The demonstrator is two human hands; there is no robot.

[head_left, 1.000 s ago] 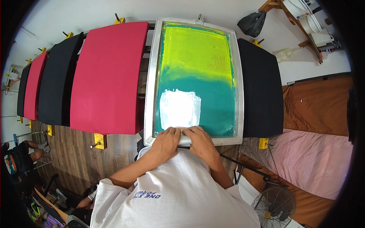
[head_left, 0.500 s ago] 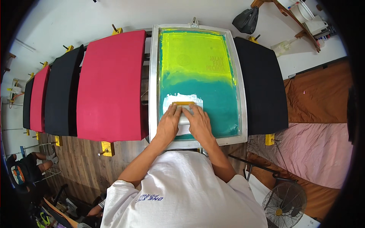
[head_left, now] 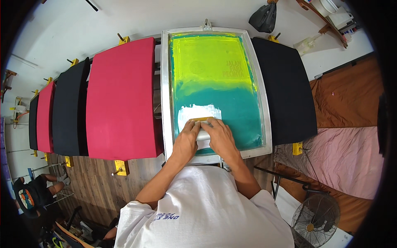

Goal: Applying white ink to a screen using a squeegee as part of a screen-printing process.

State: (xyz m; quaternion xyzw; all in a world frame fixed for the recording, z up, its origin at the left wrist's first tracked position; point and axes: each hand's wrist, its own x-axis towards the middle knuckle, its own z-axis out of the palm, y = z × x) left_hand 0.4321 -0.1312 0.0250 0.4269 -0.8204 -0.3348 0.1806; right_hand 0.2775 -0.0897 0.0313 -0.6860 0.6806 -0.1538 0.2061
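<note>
Both my hands grip a squeegee [head_left: 203,135] with a pale handle and a yellow edge on its far side. My left hand [head_left: 185,141] holds its left part, and my right hand [head_left: 223,139] its right part, thumbs close together. Under and beyond the squeegee, white ink [head_left: 197,110] lies on the near left part of a printing screen. The screen's mesh [head_left: 237,111] is teal near me and yellow-green [head_left: 206,53] at the far end, with faint lettering. A silvery metal frame [head_left: 166,91] surrounds it. The squeegee's underside is hidden.
Fabric-covered boards stand in a row: a red one [head_left: 122,99] and a black one [head_left: 70,109] to the left, another black one [head_left: 285,91] to the right. Yellow clamps [head_left: 120,168] stick out at their ends. A fan [head_left: 316,218] stands at the lower right; a black bag [head_left: 263,18] hangs at the back.
My hands have drawn the squeegee slightly toward me, and more white ink shows beyond its yellow edge. Both hands keep their hold. The whole view has shifted a little.
</note>
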